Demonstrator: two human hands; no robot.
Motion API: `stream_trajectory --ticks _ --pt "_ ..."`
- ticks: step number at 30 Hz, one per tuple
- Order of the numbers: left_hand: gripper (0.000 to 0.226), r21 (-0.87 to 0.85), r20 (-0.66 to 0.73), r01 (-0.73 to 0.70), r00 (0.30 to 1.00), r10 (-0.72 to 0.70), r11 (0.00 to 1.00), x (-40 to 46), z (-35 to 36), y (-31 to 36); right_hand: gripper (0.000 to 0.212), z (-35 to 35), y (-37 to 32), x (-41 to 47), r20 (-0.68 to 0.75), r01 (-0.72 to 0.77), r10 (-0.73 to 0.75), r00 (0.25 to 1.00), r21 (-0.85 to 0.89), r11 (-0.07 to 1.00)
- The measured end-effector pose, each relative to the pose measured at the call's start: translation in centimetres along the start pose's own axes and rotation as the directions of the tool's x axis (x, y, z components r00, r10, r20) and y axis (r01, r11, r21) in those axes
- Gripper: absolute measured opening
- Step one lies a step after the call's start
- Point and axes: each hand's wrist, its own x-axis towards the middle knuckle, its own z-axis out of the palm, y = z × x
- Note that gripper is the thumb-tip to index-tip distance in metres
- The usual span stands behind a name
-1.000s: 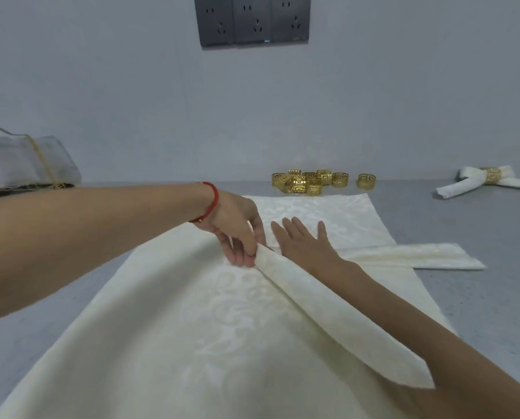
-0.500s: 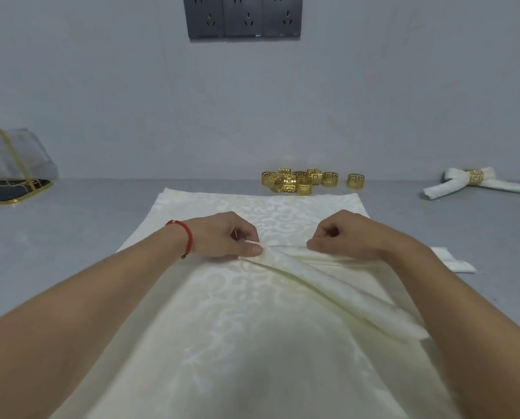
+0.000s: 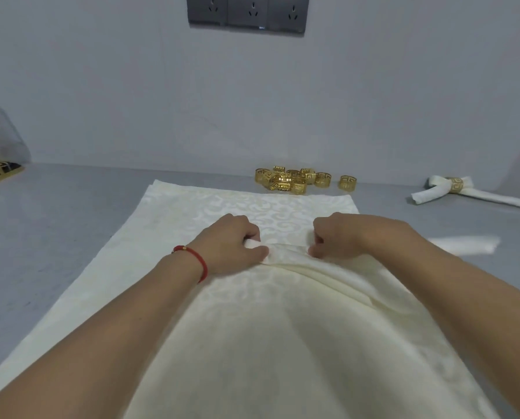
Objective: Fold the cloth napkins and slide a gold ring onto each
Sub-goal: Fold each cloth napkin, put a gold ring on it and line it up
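From my head view, my left hand (image 3: 231,247) and right hand (image 3: 340,237) have fingers curled, pinching the cream damask cloth napkin (image 3: 252,313) mid-counter (image 3: 56,225); I should keep the fold even (gold filigree rings (image 3: 295,179) wait beyond).

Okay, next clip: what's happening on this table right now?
A person is partway through folding a cream cloth napkin spread on a grey table. The left hand and right hand each pinch the same folded ridge of cloth near the middle. No ring is on this napkin yet. A pile of gold rings waits at the far edge, and one finished napkin, already in its ring, lies at the far right.
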Motion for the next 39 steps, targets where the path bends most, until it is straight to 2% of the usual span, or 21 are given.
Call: stream_trajectory --ticks 3,5,6,8,10,12,15,18,20,23,27,34,39 --pt "0.024 0.067 -0.006 0.002 1.000 -0.001 0.998 0.0 0.1 0.2 0.032 -0.3 -2.0 -0.5 -0.092 -0.025 0.001 0.996 -0.261 0.965" --pt "0.026 0.125 -0.004 0.003 1.000 -0.002 0.992 0.0 0.3 0.4 0.029 -1.2 -2.3 -0.9 0.000 0.000 0.000 1.000 -0.243 0.970" --pt "0.027 0.143 -0.007 -0.005 1.000 0.006 0.990 -0.1 0.3 0.5 0.027 -2.1 -2.2 -1.2 0.099 0.008 0.008 0.995 -0.159 0.987" --pt "0.028 0.164 -0.017 -0.018 1.000 0.021 0.986 -0.3 0.4 0.6 0.024 -3.9 -1.1 -1.5 0.269 -0.020 -0.028 0.963 0.174 0.984" --pt "0.029 0.147 -0.016 -0.016 1.000 0.019 0.989 -0.4 0.3 0.5 0.029 -5.6 -0.1 -2.0 0.344 -0.073 -0.121 0.931 0.501 0.862" --pt "0.028 0.127 -0.003 -0.011 1.000 0.012 0.992 -0.5 0.2 0.5 0.037 -6.5 0.6 -2.5 0.363 -0.052 -0.218 0.906 0.606 0.794" --pt "0.026 0.092 0.002 -0.015 1.000 0.015 0.996 -0.6 0.0 0.6 0.029 -5.8 1.3 -2.3 0.306 0.097 -0.299 0.904 0.534 0.840" --pt "0.018 -0.028 0.041 0.017 0.999 -0.016 0.999 -0.5 -0.4 0.3 0.009 -4.2 1.3 -1.7 0.222 0.165 -0.290 0.931 0.452 0.877" --pt "0.021 -0.050 0.120 0.016 0.993 -0.010 0.999 0.1 -0.7 -0.1 0.017 -3.4 1.2 -0.8 0.189 0.162 -0.251 0.949 0.390 0.906" --pt "0.029 -0.144 0.262 0.123 0.962 -0.082 0.982 0.6 -2.0 -0.2 0.023 -3.0 0.7 0.6 0.157 0.171 -0.210 0.965 0.230 0.958" --pt "0.032 -0.092 0.382 0.151 0.918 -0.105 0.984 1.3 -3.4 0.5 0.027 -3.5 -0.2 1.5 0.176 0.186 -0.211 0.962 0.148 0.971" --pt "0.034 -0.036 0.419 0.160 0.898 -0.131 0.986 2.0 -3.6 0.7 0.046 -4.1 -1.8 2.5 0.168 0.198 -0.203 0.965 0.046 0.979" --pt "0.023 -0.063 0.415 0.110 0.907 -0.074 0.992 1.7 -3.9 1.0 0.053 -3.6 -2.6 2.6 0.162 0.192 -0.191 0.968 0.015 0.981"
